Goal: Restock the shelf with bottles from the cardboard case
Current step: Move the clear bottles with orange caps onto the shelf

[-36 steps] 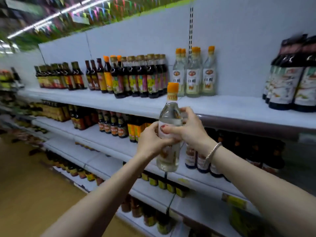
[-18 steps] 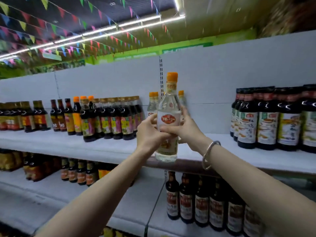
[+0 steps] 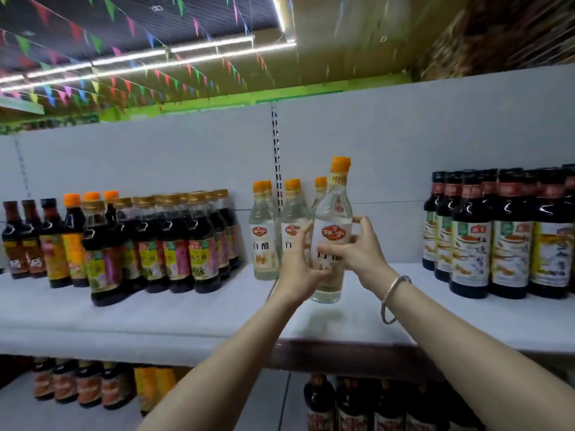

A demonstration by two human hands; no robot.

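Both hands are wrapped round one clear white vinegar bottle (image 3: 332, 231) with an orange cap, and its base looks like it's at or just above the top shelf (image 3: 186, 318), right in front of the three matching bottles (image 3: 264, 234) already standing there. The left hand (image 3: 298, 272) curls round the lower left of the label, fingers closed on the glass; the right hand (image 3: 357, 247) grips from the other side, thumb across the front, a silver bangle (image 3: 393, 298) on that wrist.

The bottle tilts a bit to the right. If it goes down like that, I'd guess the base catches on an edge and rocks. It's also touching or nearly touching the row behind, so a shove backwards could knock those over. The dark sauce bottles (image 3: 497, 237) well to the right look safe enough.

Labels: a red oval logo with gold characters I can't make out, and below it 白醋, clear on the leftmost standing bottle. The neck band has writing, too blurred to read. The cardboard case isn't in view.
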